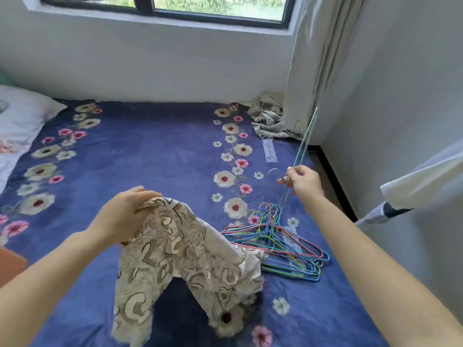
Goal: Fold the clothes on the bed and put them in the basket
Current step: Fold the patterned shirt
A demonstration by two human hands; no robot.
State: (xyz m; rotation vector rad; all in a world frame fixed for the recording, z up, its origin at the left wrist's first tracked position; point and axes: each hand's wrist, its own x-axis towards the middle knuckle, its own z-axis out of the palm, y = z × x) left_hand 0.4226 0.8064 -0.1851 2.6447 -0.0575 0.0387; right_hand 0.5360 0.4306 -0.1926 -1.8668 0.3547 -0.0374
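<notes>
The left hand point(125, 216) grips a soft beige patterned garment point(180, 259) drooping lengthwise onto the flowered blue bed point(150, 159), while the right hand point(304, 182) pinches a thin wire hanger point(304, 141) slanting upward.

White label point(271, 151) on the bedspread point(150, 159) bears unreadable cursive.

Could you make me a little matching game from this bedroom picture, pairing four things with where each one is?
Things
1. beige patterned cloth garment
2. single thin bluish-green wire hanger
3. pile of pink, blue and green wire hangers
4. crumpled grey patterned cloth

Places
A. lying on the blue flowered bedspread, towards its right side
B. gripped by the left hand
C. at the bed's far corner, beside the white curtain
D. pinched in the right hand

Pairs: 1-B, 2-D, 3-A, 4-C
</notes>
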